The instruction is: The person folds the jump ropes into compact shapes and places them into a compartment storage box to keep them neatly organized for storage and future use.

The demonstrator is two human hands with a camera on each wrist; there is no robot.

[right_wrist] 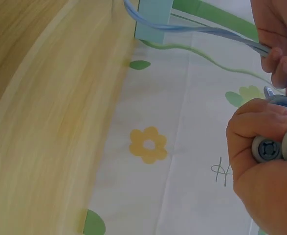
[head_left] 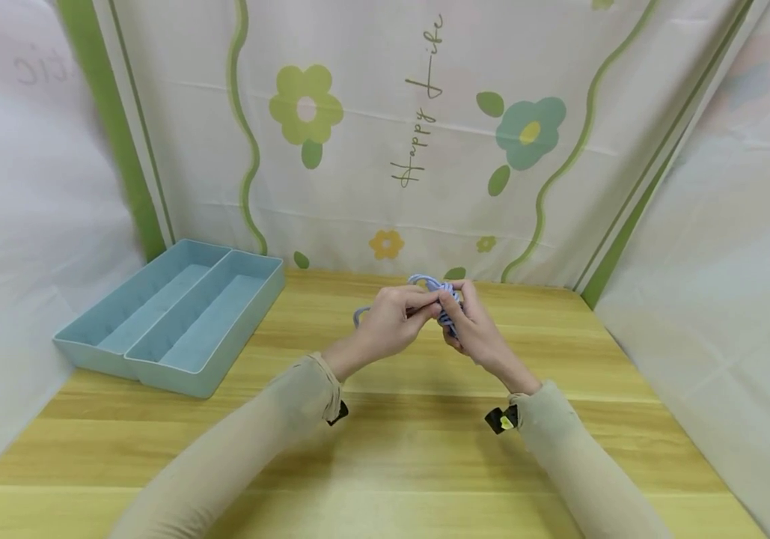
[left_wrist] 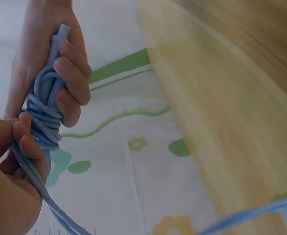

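Above the middle of the wooden table, both hands work a light blue cable wound into a small bundle. My right hand grips the bundle, fingers curled round the coils, with two round cable ends poking out of its fist. My left hand pinches a loose strand just beside the wraps. That strand runs away from the hands and loops over the table.
A light blue tray with two long compartments lies at the table's left. Flowered cloth walls close the back and both sides. Bare tabletop lies in front of the hands and to their right.
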